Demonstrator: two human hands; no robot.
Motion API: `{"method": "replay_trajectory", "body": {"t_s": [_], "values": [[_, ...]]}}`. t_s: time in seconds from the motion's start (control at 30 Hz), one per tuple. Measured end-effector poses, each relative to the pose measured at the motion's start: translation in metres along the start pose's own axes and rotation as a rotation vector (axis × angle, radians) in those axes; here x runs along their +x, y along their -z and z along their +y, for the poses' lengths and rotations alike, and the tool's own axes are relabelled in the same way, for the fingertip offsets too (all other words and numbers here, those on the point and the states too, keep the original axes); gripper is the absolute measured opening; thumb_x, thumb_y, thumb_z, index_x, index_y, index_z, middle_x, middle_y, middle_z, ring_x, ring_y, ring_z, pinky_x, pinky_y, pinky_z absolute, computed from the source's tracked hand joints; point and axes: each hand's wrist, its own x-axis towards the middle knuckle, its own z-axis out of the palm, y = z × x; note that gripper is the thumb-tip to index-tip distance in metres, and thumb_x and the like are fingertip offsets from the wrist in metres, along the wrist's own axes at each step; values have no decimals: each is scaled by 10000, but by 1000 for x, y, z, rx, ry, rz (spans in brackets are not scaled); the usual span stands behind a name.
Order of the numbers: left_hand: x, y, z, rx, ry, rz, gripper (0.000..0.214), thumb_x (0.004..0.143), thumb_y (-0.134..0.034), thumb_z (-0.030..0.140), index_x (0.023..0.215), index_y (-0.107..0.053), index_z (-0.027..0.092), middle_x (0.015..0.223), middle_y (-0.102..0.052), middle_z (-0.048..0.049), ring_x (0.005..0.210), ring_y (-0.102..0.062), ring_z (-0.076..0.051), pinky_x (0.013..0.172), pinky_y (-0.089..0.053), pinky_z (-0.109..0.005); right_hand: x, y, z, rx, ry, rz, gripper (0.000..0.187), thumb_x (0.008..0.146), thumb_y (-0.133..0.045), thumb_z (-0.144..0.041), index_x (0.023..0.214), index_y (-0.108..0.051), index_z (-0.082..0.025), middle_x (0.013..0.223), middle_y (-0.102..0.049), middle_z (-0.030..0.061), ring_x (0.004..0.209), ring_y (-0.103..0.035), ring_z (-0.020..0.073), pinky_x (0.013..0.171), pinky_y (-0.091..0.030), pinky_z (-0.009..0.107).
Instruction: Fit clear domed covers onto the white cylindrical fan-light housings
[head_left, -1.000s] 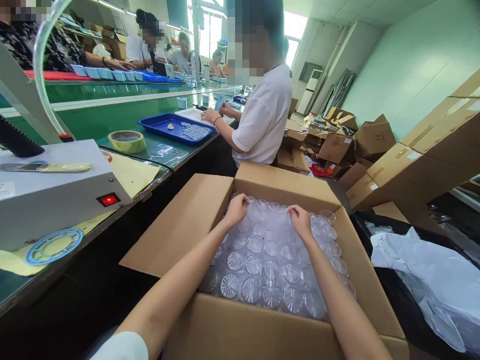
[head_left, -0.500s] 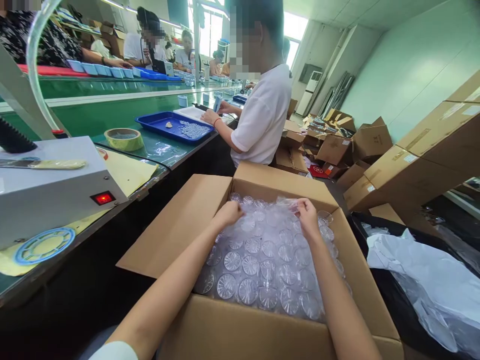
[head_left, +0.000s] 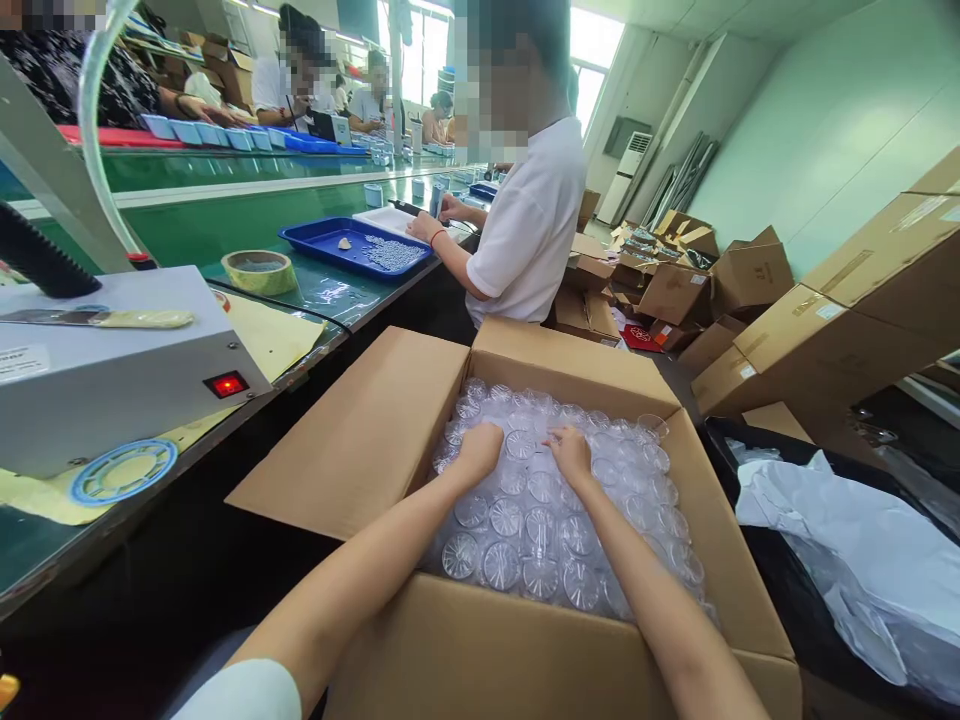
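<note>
An open cardboard box (head_left: 525, 650) in front of me holds rows of clear round plastic pieces (head_left: 501, 565), with clear plastic film (head_left: 536, 460) lying over part of them. My left hand (head_left: 480, 452) is closed over the left side of the film, its fingertips turned away from view. Close by on the right, my right hand (head_left: 570, 452) pinches a bit of the same film between thumb and fingers. Both hands are inside the box, just above the round pieces.
On the bench to the left stand a grey machine (head_left: 127, 380) with a lit red switch, a tape roll (head_left: 259, 272) and a blue tray (head_left: 322, 238). A co-worker (head_left: 525, 220) stands beyond the box. White plastic sheeting (head_left: 847, 530) lies at right, near stacked cartons (head_left: 840, 300).
My right hand has moved left and down, drawing the film with it, and my left hand has shifted slightly right. The hands are closer together, and more round pieces show uncovered on the right.
</note>
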Motion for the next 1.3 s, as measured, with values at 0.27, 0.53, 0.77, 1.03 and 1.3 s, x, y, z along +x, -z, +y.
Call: {"method": "replay_trajectory", "body": {"t_s": [0.27,0.53,0.77,1.03,1.3], "values": [[5,21,2,-42,28,267,329,938,-573,323,1216,-574,148,1266,-580,-108,1114,-593,-240,935,-519,-464,20,34,-11,59,213,-7,222,942,-605,-333,1050,-641,-143,1109,-655,69,1012,-633,214,889,-526,435],[11,28,-4,-270,158,200,307,938,-573,343,1169,-595,141,1169,-625,-95,1030,-627,-214,884,-542,-429,24,37,-10,93,193,159,239,952,-586,-359,1025,-633,-136,983,-662,43,851,-649,174,774,-552,368],[17,29,-15,-569,143,73,282,934,-583,344,1103,-613,120,1047,-652,-65,887,-651,-178,766,-573,-353,26,102,17,-25,103,269,276,949,-578,-371,1111,-608,-150,1076,-636,64,940,-626,203,850,-518,420],[21,28,-12,-709,125,77,289,941,-571,343,1127,-602,125,1064,-646,-72,891,-648,-175,764,-573,-352,-8,71,49,-184,102,-181,336,912,-647,-338,1203,-612,-175,1277,-597,96,1126,-592,255,963,-487,495],[14,36,-5,-565,9,118,296,942,-570,336,1152,-595,129,1089,-643,-79,908,-648,-179,777,-573,-360,4,45,55,-196,37,-97,235,949,-597,-326,1105,-637,-155,1137,-657,77,981,-650,202,861,-550,415]]}}
